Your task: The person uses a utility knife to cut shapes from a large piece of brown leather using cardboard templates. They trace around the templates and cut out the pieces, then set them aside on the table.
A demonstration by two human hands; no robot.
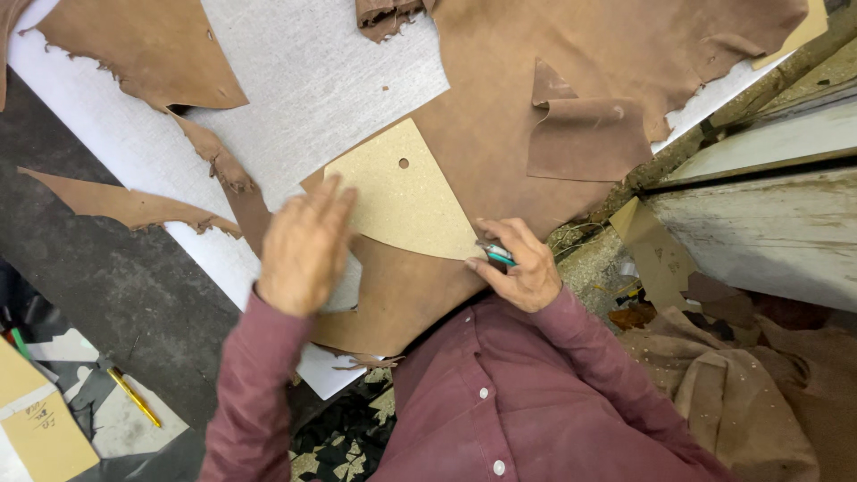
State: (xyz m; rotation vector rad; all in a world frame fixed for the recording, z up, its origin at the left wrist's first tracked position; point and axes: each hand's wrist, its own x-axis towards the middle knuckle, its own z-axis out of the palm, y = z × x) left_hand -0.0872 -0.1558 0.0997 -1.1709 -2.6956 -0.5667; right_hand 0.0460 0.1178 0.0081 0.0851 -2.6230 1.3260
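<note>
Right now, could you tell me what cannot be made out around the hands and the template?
- Head view: the teal-handled tool, mostly hidden inside the right hand; its tip is unseen.
- The cardboard template, near corner covered by the left hand.
- The brown leather, cut off at the top edge.

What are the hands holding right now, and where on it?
Right hand grips a teal-handled cutting tool by its handle. Left hand holds nothing, pressing flat on the cardboard template.

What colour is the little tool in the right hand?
Teal, or blue-green: the tool peeks from the right hand, seen in the head view.
</note>
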